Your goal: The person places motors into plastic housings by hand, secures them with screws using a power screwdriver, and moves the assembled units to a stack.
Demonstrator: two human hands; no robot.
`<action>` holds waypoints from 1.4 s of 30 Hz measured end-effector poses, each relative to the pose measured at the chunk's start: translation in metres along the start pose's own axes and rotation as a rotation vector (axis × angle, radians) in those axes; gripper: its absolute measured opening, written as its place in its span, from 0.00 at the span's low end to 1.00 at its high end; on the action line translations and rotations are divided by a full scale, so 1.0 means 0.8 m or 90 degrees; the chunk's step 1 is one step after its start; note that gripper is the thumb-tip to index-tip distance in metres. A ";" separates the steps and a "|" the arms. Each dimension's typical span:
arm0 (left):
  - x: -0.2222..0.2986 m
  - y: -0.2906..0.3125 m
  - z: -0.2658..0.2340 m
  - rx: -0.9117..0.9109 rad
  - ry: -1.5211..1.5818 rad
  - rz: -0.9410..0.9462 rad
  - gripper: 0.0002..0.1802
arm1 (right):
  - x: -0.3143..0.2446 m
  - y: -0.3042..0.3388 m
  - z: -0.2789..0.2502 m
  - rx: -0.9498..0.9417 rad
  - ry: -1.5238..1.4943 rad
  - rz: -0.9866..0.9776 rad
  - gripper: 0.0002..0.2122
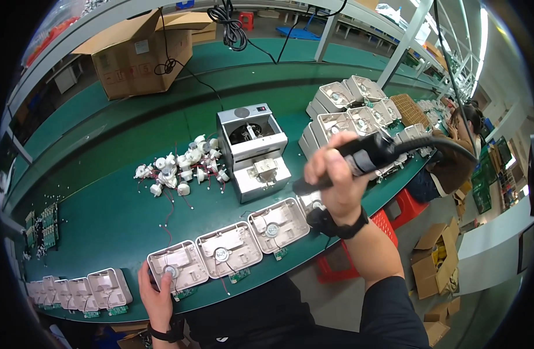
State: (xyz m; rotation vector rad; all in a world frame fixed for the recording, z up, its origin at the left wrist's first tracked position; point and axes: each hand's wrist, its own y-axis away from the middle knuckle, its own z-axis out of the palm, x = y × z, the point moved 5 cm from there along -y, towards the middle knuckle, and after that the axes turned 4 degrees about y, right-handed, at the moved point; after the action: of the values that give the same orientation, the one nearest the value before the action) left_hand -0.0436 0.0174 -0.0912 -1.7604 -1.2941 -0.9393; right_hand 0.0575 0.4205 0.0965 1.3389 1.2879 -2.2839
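My right hand [343,183] is raised over the bench, its fingers wrapped round a black corded electric screwdriver [368,156]. The tool lies tilted, its cable running off to the right. Low in the view, my left hand [156,302] grips the near left corner of an open white plastic housing [188,262], thumb inside the rim. A round metal part sits in that housing, and a small green circuit board [184,294] hangs at its near edge. To its right, in a row, stand a second housing [231,250] and a third housing [278,225], fitted alike. Part of another shows behind my right wrist.
A grey metal machine [252,151] stands mid-bench beside a pile of white parts with red wires [185,166]. More housings line the left [107,288] and stack at right [336,125]. Beyond them sits another person [453,151]. Red stools [406,209] stand by the bench.
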 end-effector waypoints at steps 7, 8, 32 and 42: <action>0.005 0.002 -0.001 -0.015 0.009 -0.023 0.34 | 0.038 -0.042 0.040 -0.079 0.088 0.027 0.07; 0.004 0.001 -0.002 -0.021 0.006 -0.033 0.34 | 0.036 -0.037 0.041 -0.069 0.074 0.044 0.07; 0.007 -0.004 -0.001 -0.034 -0.003 -0.030 0.34 | 0.039 0.091 -0.004 -0.056 0.074 0.104 0.12; 0.004 -0.005 -0.002 -0.019 0.009 -0.013 0.34 | 0.038 0.078 0.013 -0.103 0.138 0.130 0.11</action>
State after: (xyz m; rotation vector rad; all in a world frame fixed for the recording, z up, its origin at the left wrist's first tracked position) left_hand -0.0467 0.0180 -0.0873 -1.7641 -1.2972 -0.9856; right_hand 0.0676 0.3825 0.0386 1.6115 1.2987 -1.9011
